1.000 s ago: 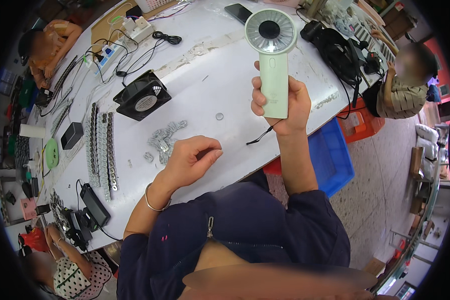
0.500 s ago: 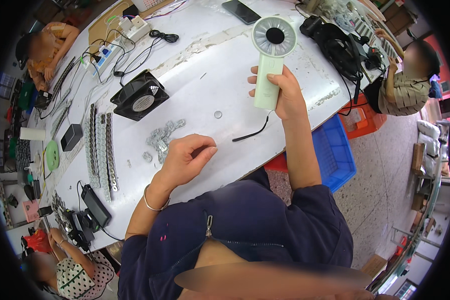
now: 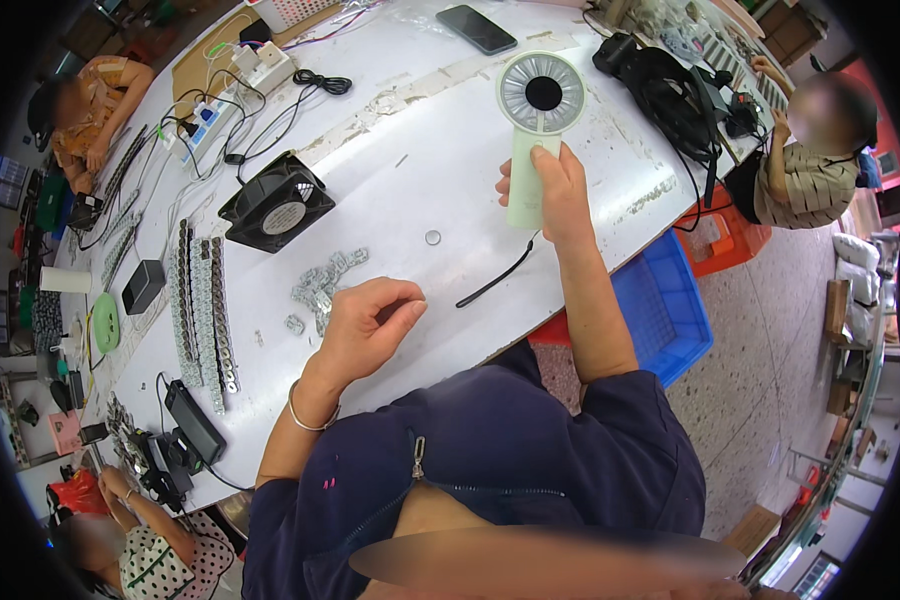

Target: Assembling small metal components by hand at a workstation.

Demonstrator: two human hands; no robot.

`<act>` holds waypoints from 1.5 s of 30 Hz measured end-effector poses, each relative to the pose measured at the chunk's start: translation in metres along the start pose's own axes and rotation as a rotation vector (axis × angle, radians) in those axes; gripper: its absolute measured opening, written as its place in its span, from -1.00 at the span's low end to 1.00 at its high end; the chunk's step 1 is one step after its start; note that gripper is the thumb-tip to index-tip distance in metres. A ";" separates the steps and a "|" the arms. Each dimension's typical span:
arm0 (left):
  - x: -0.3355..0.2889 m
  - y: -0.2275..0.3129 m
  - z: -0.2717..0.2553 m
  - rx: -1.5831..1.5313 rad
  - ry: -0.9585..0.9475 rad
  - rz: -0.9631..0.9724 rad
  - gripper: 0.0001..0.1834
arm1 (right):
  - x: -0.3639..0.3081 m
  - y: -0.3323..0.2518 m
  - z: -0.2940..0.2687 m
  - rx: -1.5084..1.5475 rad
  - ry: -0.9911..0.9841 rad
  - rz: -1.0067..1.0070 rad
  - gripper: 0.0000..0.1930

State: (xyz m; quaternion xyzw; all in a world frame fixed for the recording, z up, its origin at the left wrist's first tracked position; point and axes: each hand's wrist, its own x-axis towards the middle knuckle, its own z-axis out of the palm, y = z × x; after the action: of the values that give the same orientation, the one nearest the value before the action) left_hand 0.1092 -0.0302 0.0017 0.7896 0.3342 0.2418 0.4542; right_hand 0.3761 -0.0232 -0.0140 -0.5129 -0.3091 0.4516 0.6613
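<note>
My right hand (image 3: 558,190) is wrapped round the pale green handle of a handheld fan (image 3: 527,160). The fan's round, ribbed head with a black centre points away from me, and a black wrist strap (image 3: 498,276) trails from its lower end to the tabletop. Bent at the wrist, my left hand (image 3: 368,325) is closed over the table, thumb near the forefinger; anything inside is hidden. Just beyond it lies a heap of small silvery metal pieces (image 3: 320,280). A small round disc (image 3: 433,238) sits on the table between my hands.
Left of the heap stand a black box fan (image 3: 277,200) and rows of stacked metal parts (image 3: 200,310). Power strips (image 3: 210,115) with cables, a phone (image 3: 476,29) and black straps with a device (image 3: 660,95) lie farther off. Blue crate (image 3: 660,310) at right; several people sit around.
The handheld fan has come slightly down and left, toward me, and its strap now trails differently. My left hand has shifted a little left and stays closed.
</note>
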 end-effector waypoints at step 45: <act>0.029 0.015 0.005 0.087 0.120 0.209 -0.87 | 0.079 -0.101 -0.240 0.263 0.222 -0.157 -0.56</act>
State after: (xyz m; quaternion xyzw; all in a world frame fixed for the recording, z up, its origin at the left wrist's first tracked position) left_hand 0.1361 -0.0165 0.0147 0.8233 0.2870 0.3200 0.3708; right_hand 0.6454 -0.0538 0.0102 -0.4432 -0.2118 0.3758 0.7858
